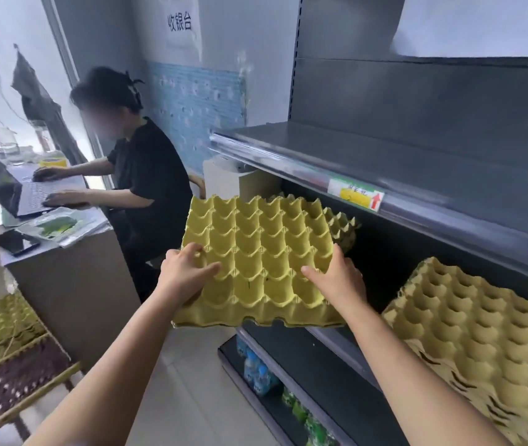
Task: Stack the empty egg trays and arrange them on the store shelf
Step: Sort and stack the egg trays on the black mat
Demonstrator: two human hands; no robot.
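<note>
Left grip [184,275], right grip [337,280] astride tray [256,236]

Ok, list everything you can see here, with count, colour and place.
dark grey metal store shelf: one, dark grey, right
yellow-green moulded-pulp egg tray: one, yellow-green, held before the middle shelf
stack of yellow-green egg trays: one, yellow-green, behind the held tray
stack of tan egg trays: one, tan, middle shelf, right
paper price label: one, yellow-green with red arrow, upper shelf edge
plastic drink bottles: several, blue and green, bottom shelf
open laptop: one, dark, counter at left
seated person: one, black top, at the counter
left hand: one, gripping the tray's left edge
right hand: one, gripping the tray's right edge
</note>
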